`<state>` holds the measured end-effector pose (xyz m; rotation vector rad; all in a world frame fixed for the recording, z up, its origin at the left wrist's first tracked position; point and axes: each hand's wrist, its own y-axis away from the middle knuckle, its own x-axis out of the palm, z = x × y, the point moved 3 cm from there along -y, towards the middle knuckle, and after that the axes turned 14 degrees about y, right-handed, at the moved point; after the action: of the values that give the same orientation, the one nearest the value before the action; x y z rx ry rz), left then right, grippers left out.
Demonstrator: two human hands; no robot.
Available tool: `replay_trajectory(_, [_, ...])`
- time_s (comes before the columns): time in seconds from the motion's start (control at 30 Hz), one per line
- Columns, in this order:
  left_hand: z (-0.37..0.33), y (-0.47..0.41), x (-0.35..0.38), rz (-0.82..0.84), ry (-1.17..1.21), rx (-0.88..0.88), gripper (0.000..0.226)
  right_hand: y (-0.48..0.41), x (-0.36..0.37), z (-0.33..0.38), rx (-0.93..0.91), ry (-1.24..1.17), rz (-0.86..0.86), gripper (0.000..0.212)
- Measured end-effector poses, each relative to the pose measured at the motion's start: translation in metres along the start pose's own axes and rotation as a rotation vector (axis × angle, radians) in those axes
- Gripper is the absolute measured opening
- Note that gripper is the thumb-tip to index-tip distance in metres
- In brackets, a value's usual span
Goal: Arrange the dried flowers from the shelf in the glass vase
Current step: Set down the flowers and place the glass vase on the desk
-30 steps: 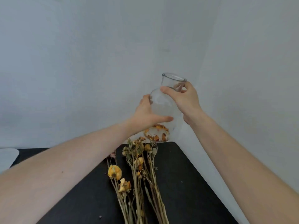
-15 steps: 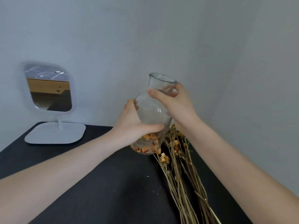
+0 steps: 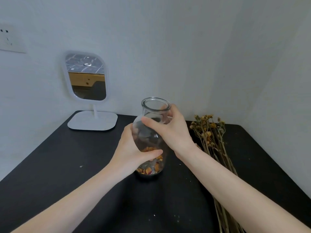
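Note:
A clear glass vase (image 3: 155, 105) with orange dried petals in its bottom stands upright on the black table (image 3: 67, 165), near its middle. My left hand (image 3: 133, 153) wraps round the vase's lower body from the left. My right hand (image 3: 170, 130) grips its neck and shoulder from the right, just under the rim. A bundle of dried flowers (image 3: 208, 132) with yellow-brown heads lies flat on the table to the right of the vase, stems running toward me.
A white-framed standing mirror (image 3: 86, 76) on a flat white base sits at the table's back left corner. Pale walls close the back and right sides. A wall socket (image 3: 8, 39) is at far left. Small crumbs dot the tabletop.
Both hands have carried the vase down and leftward from in front of the wall; it now rests on the table, left of the flower bundle. The view has turned left, showing the mirror.

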<state>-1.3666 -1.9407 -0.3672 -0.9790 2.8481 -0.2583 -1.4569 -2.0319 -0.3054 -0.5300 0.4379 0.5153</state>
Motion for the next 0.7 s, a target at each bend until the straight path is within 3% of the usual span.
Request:
replay_trajectory(0.53, [0.012,-0.003,-0.007,0.055,0.001,-0.028,0.103,0.000,0.009,-0.006,0.028,0.067,0.043,0.055])
replay_trajectory(0.7, [0.018,0.001,-0.007,0.044,0.017,-0.078,0.092,-0.001,0.010,-0.008,0.056,0.083,0.063,0.065])
